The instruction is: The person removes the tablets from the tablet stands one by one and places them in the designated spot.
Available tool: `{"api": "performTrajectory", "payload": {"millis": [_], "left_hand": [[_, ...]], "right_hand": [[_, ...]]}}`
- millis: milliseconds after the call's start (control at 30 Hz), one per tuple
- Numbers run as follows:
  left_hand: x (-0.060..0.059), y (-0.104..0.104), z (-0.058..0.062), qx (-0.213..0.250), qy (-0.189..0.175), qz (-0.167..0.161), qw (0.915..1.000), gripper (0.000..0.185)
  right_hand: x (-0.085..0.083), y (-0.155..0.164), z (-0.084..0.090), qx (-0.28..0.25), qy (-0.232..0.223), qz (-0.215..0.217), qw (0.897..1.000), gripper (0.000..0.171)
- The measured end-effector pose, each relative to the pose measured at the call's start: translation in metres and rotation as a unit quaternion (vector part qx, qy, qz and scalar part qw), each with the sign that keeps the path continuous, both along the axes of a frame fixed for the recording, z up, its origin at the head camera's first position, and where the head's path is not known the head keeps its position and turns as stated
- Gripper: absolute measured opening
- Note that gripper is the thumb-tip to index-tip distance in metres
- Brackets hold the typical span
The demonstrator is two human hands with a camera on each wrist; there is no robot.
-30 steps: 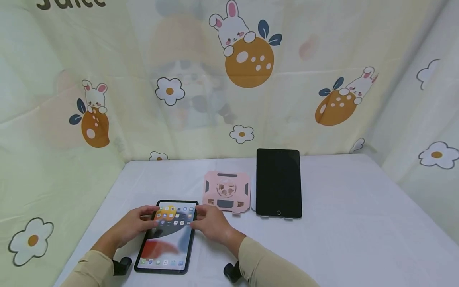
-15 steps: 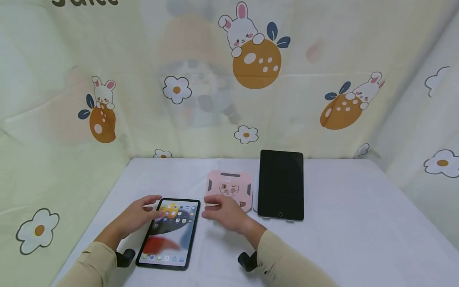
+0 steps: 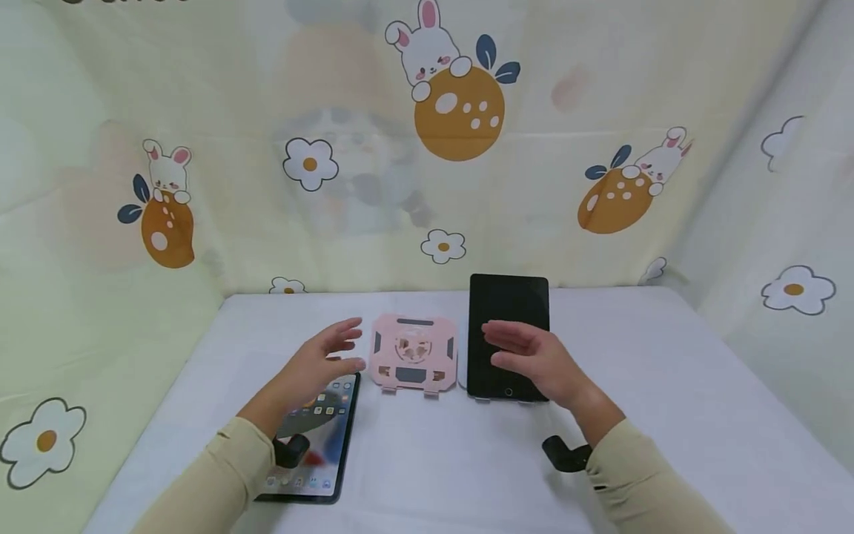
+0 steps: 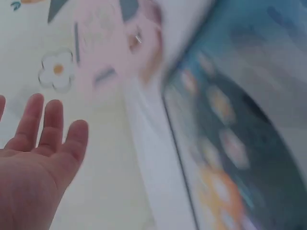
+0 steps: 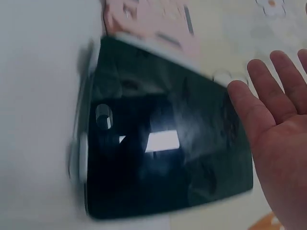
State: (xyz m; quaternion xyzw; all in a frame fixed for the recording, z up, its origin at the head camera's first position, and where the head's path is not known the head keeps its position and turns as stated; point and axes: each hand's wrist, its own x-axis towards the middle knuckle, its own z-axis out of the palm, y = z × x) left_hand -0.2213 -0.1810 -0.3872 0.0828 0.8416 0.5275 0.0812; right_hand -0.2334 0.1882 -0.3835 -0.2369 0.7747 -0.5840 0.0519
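In the head view, a tablet with a lit home screen (image 3: 331, 441) lies on the table at left, partly covered by my left hand (image 3: 308, 373) and forearm. That hand hangs above the tablet's upper end, fingers extended toward a pink tablet stand (image 3: 448, 363). My right hand (image 3: 543, 363) is raised in front of a dark-screened tablet (image 3: 508, 297), which leans on a pale stand. Neither hand holds anything. The right wrist view shows relaxed right fingers beside the dark tablet (image 5: 144, 177); in the left wrist view the left fingers spread apart from the lit tablet (image 4: 240, 153).
The pink stand has grey pads, a round cutout and small lower tabs. White cloth covers the table (image 3: 454, 460). A printed curtain (image 3: 373, 215) with rabbits and flowers hangs behind the table and at both sides. Dark wrist mounts (image 3: 565, 454) project below each wrist.
My right hand has let go of the lit tablet's right edge and moved right to the dark tablet. My left hand has left the opposite edge, rising up and to the right.
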Motion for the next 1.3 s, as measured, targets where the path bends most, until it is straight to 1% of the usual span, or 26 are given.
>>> {"api": "performTrajectory", "payload": {"millis": [133,267,433,533,600,667,733,933,1067,1300], "left_hand": [[-0.018,0.036,0.01,0.02,-0.003,-0.018,0.9996,0.065],[-0.039,0.071,0.016,0.023,-0.007,-0.032,0.9992,0.055],[-0.063,0.103,0.022,0.015,0.0,-0.049,0.9987,0.049],[-0.077,0.12,0.024,0.022,0.003,-0.053,0.9984,0.049],[-0.083,0.132,0.024,0.029,-0.002,-0.053,0.9982,0.049],[-0.088,0.142,0.023,0.035,-0.01,-0.05,0.9981,0.049],[-0.091,0.148,0.02,0.031,-0.014,-0.05,0.9982,0.048],[-0.1,0.16,0.015,0.022,-0.017,-0.035,0.999,0.047],[-0.106,0.166,0.012,0.043,-0.03,-0.025,0.9983,0.046],[-0.108,0.178,0.007,0.073,-0.048,-0.04,0.9954,0.046]], "right_hand": [[-0.003,0.031,0.006,0.018,0.001,-0.048,0.999,0.049],[-0.01,0.054,0.011,0.056,0.004,-0.095,0.994,0.052],[-0.026,0.069,0.011,0.076,-0.007,-0.125,0.989,0.062],[-0.036,0.076,0.009,0.084,-0.017,-0.136,0.987,0.067],[-0.043,0.08,0.007,0.086,-0.027,-0.14,0.986,0.068],[-0.048,0.083,0.006,0.086,-0.04,-0.139,0.986,0.069],[-0.053,0.084,0.003,0.079,-0.052,-0.138,0.986,0.068],[-0.065,0.081,-0.002,0.051,-0.075,-0.126,0.988,0.061],[-0.07,0.075,-0.004,0.035,-0.087,-0.118,0.989,0.059],[-0.074,0.073,-0.009,0.027,-0.108,-0.123,0.986,0.06]]}}
